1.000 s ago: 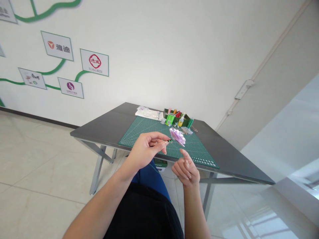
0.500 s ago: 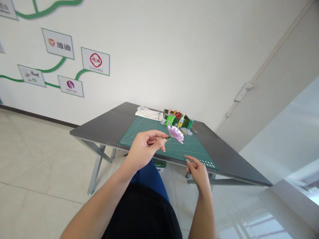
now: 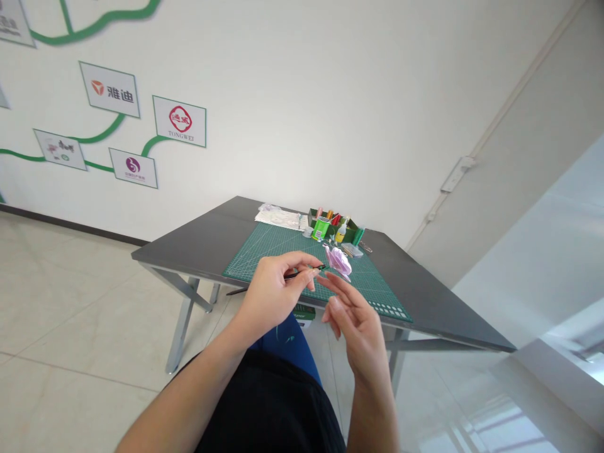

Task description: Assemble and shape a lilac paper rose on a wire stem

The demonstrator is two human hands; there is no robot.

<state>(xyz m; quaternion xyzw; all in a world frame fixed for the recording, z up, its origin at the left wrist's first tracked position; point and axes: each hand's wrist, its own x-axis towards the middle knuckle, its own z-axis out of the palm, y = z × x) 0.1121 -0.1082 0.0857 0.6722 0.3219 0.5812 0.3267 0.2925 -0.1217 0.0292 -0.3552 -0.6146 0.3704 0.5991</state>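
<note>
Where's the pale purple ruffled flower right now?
The pale purple ruffled flower is just right of centre in the head view, to the right of the left hand and just above the right hand, seen against the flat green gridded mat.

Lilac flower [image 3: 338, 262] — ruffled, tilted — pinched in left hand [image 3: 276, 286]

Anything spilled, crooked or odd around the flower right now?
Nothing around the purple flower looks spilled or damaged. The one oddity: a pale teal mark on the blue trousers, perhaps stray thread; too small to tell.
</note>
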